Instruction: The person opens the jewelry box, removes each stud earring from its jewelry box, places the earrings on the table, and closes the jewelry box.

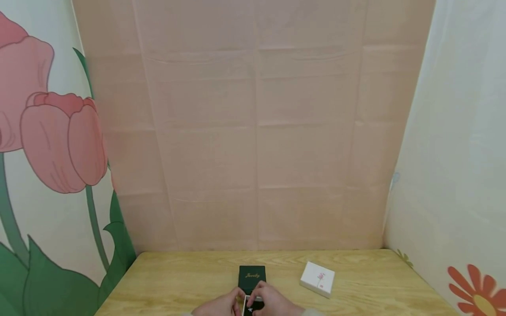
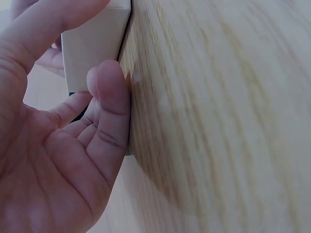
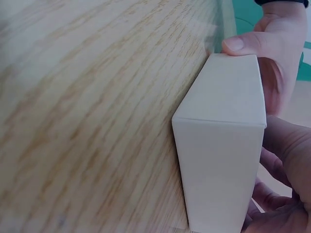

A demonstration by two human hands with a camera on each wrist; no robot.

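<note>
A small jewelry box (image 3: 218, 165) with pale outer walls stands on the table between both hands. In the head view its black insert (image 1: 258, 303) shows, with a small silver star-like piece (image 1: 250, 310) on it. My left hand (image 1: 225, 304) holds the box at its left side; its thumb (image 3: 235, 44) rests on the box's end in the right wrist view. My right hand (image 1: 274, 302) reaches over the box from the right, fingers bent down at the silver piece. Whether they pinch it is hidden. Just behind lies a dark green lid (image 1: 251, 275) with gold lettering.
A white square box (image 1: 317, 279) with a pink flower print lies to the right on the wood-grain table (image 1: 178, 272). A plain pinkish cloth (image 1: 253, 131) hangs behind the table. Flower-printed sheets (image 1: 63, 140) stand at the left and right sides.
</note>
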